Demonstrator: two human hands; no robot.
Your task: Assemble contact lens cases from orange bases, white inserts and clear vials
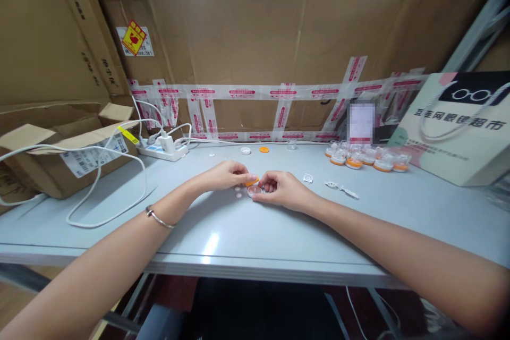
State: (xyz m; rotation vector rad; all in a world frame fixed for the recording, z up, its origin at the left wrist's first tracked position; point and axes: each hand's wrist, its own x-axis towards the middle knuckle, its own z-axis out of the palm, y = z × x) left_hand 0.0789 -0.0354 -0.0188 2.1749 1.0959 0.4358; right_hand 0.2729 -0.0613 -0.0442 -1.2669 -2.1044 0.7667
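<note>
Centrally, your left hand [227, 175] pinches an orange ring [252, 181] — your right hand [279, 190] grips a clear round case [254, 190] resting on the table [247, 234]; finished cases [366, 158] lie well apart, right.

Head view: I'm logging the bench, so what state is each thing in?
Left hand: pinching an orange ring.
Right hand: holding a clear cap on the table.
Finished pieces: clustered at the back right.
Power strip: plugs inserted.
Cardboard box: flaps open.
</note>
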